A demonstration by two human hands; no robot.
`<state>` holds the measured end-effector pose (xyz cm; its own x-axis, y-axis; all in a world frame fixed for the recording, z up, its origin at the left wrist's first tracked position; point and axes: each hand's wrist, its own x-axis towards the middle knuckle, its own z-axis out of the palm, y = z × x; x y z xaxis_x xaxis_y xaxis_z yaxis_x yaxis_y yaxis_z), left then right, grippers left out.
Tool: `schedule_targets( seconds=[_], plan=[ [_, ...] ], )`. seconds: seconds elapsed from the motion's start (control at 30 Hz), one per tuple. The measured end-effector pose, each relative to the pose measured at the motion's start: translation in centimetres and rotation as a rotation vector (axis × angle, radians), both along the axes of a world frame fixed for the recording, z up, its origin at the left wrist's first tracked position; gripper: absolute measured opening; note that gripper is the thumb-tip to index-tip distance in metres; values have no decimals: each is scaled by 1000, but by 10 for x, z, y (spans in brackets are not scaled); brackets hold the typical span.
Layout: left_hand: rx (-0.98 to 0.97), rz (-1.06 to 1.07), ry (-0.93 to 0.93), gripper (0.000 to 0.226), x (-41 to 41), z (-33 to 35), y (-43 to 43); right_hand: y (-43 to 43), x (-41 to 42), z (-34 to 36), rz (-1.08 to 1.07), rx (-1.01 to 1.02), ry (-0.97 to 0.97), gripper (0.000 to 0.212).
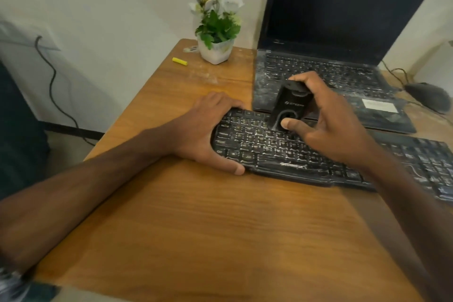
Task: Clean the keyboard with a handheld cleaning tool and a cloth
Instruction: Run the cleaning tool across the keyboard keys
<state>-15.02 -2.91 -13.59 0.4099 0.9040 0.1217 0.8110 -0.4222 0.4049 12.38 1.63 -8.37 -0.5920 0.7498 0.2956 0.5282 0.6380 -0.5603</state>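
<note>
A dusty black keyboard [282, 152] lies across the wooden desk [196, 216], its keys streaked with white powder. My left hand [206, 130] grips the keyboard's left end, thumb on the front edge and fingers over the back edge. My right hand [328, 120] holds a small black handheld cleaning tool [289, 108] tilted over the upper left key rows, thumb pressed on its lower end. Its lower end rests at or just above the keys. No cloth is in view.
An open laptop [326, 71] with a dark screen and dusty keys stands right behind the keyboard. A potted white flower [217, 29] and a yellow battery-like stick [179, 61] sit at the desk's far left. A black mouse [427, 95] lies far right.
</note>
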Motion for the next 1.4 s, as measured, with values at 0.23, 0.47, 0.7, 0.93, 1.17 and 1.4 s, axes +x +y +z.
schedule_targets(
  seconds=[0.23,0.47,0.7,0.93,1.17,1.4],
  plan=[
    [33,-15,-12,119,-2,-3,3,1,-8,-13,-10,-77,196,58],
    [34,-10,-13,119,-2,-3,4,6,12,7,-63,-151,323,56],
    [28,-8,-19,120,-2,-4,6,5,-9,1,40,-21,0,61],
    [42,-10,-23,122,-1,-2,6,6,-35,-5,51,-62,111,61],
    [20,-3,-21,124,-1,0,5,2,-33,-4,-48,-253,447,55],
    [28,-9,-35,120,-1,-2,5,12,-11,13,21,-109,20,63]
  ],
)
